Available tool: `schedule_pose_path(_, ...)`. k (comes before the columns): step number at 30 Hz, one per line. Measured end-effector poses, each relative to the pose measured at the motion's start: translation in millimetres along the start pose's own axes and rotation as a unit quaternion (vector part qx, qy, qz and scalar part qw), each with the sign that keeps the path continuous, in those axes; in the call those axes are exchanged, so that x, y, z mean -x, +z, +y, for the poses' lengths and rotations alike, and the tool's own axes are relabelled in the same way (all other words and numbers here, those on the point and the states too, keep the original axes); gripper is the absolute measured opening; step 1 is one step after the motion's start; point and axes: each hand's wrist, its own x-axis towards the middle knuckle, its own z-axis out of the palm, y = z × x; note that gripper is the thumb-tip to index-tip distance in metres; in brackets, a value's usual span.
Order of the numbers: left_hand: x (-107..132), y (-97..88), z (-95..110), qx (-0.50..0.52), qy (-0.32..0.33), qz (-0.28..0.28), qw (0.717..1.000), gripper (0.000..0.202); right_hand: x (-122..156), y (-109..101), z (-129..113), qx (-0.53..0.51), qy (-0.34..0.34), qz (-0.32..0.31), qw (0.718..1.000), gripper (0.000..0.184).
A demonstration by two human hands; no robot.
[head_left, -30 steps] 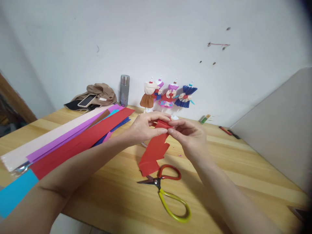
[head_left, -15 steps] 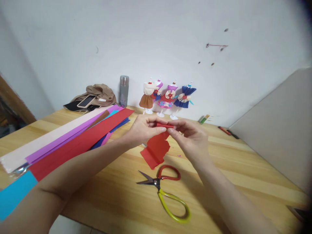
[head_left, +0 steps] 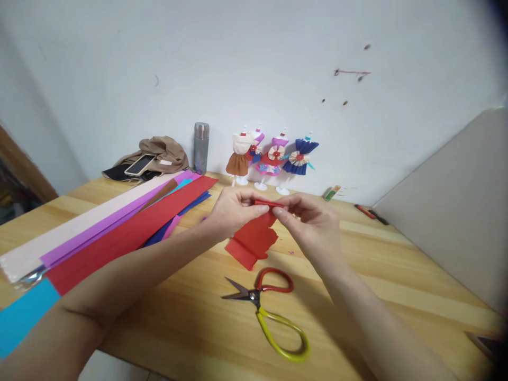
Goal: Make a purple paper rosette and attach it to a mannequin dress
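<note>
Both hands pinch the folded top edge of a piece of red crepe paper (head_left: 254,239), which hangs down below them with a ragged right side. My left hand (head_left: 234,210) grips the fold from the left, thumb in front. At the other end of the fold, my right hand (head_left: 311,222) has its thumb and fingers closed on the paper. Parts of the fold are hidden by the fingertips. Below the paper lie scissors (head_left: 254,297) with blades apart, one handle red and the other yellow-green.
Long crepe paper strips (head_left: 130,227) in several colours cover the left of the wooden table (head_left: 397,275). Behind stand several small dress forms (head_left: 240,153) in paper dresses and a grey flask (head_left: 201,149). A phone (head_left: 139,164) rests on brown cloth (head_left: 170,153).
The hanging end of the red paper has swung slightly up and left. Its folded top edge looks a little flatter between my fingers. The scissors stay in place.
</note>
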Motion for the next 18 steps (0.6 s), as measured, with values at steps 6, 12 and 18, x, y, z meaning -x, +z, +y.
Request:
schedule_pose_path(6, 1.2, 3.7, 3.9, -0.023, -0.036, 0.035, 0.998, 0.003, -1.3, -0.6, 0.8, -0.027, -0.002, -0.015, 1.0, 0.015)
schedule_pose_path(12, 1.9, 0.9, 7.9, -0.045, -0.061, 0.046, 0.996, 0.006, -3.6, 1.5, 3.7, -0.07, -0.006, -0.011, 0.997, 0.019)
schedule_pose_path(18, 2.6, -0.6, 8.9, -0.058, -0.064, 0.028, 0.996, 0.009, -1.1, 1.3, 9.2, -0.083, 0.049, -0.027, 0.995, 0.016)
